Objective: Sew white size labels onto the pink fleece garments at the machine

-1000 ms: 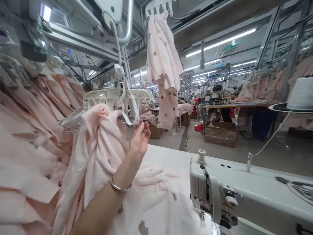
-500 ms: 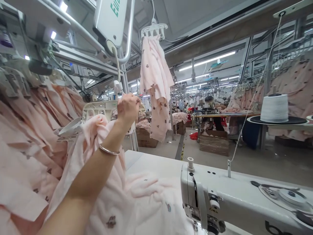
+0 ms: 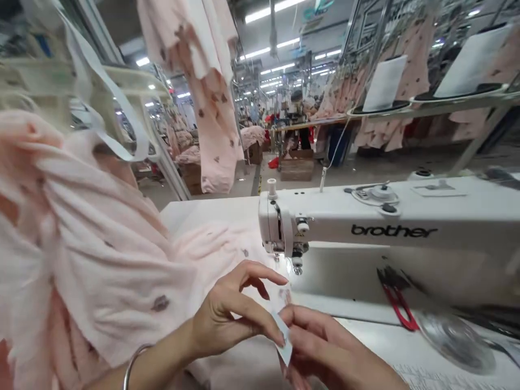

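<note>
My left hand (image 3: 233, 309), with a bracelet at the wrist, has its thumb on a small pale blue label (image 3: 286, 346), and its other fingers arch above. My right hand (image 3: 329, 344) grips the same label from the right with thumb and fingers. Both hands are in front of the needle area of a white sewing machine (image 3: 345, 219). Beneath and left of them lies pink printed fleece fabric (image 3: 219, 254), which runs up to a pile of the same cloth (image 3: 109, 216) under a cream hanger clamp (image 3: 122, 81).
Red-handled snips (image 3: 400, 309) and a blurred round clear object (image 3: 457, 341) lie on the table right of the hands. Thread cones (image 3: 384, 84) stand on a rack behind the machine. A pink garment (image 3: 217, 130) hangs beyond the table.
My left hand has come down from the hanger clamp to the label. My right hand has entered the view, holding the label. The camera has turned right and down.
</note>
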### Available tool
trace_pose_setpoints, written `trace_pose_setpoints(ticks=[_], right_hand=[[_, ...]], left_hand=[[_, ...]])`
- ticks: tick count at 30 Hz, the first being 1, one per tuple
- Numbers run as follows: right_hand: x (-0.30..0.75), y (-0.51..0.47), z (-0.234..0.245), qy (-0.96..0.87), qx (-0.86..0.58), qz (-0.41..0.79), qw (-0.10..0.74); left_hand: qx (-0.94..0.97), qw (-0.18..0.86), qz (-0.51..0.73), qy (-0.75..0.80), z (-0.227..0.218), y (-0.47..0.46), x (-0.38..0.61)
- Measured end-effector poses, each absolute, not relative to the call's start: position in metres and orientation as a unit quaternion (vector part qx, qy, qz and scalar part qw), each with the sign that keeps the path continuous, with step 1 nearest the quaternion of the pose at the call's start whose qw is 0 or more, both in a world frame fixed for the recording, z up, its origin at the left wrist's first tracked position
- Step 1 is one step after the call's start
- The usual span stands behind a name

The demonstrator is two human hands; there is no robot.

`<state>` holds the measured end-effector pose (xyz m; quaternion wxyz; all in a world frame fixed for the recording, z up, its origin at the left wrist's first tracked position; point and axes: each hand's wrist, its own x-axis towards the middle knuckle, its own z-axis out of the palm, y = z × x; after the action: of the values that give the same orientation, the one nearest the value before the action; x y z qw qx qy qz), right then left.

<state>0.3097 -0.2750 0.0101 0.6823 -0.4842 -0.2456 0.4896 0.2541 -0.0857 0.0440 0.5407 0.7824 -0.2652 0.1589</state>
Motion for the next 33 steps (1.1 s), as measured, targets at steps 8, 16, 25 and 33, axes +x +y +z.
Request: trace_pose_setpoints(ticks=[8, 16, 25, 33], right_hand=[[0.304, -0.256, 0.015, -0.200, -0.639, 0.306, 0.677], [0.306, -0.253, 0.008, -0.183, -0.675, 0.287, 0.654], [0.311, -0.272, -0.007, -0.214, -0.745, 0.222, 0.591], [0.316, -0.286, -0.069, -0.510, -0.814, -0.208, 0.181]], left_hand=[[0.695, 0.718, 0.026, 0.033, 0.018, -0.075, 0.243], [0.694, 0.703, 0.005, 0.153, 0.018, -0.095, 0.248], [0.791, 0.598, -0.021, 0.125, 0.035, -0.078, 0.258], [0.949, 0.310, -0.032, -0.041, 0.008, -0.044, 0.330]])
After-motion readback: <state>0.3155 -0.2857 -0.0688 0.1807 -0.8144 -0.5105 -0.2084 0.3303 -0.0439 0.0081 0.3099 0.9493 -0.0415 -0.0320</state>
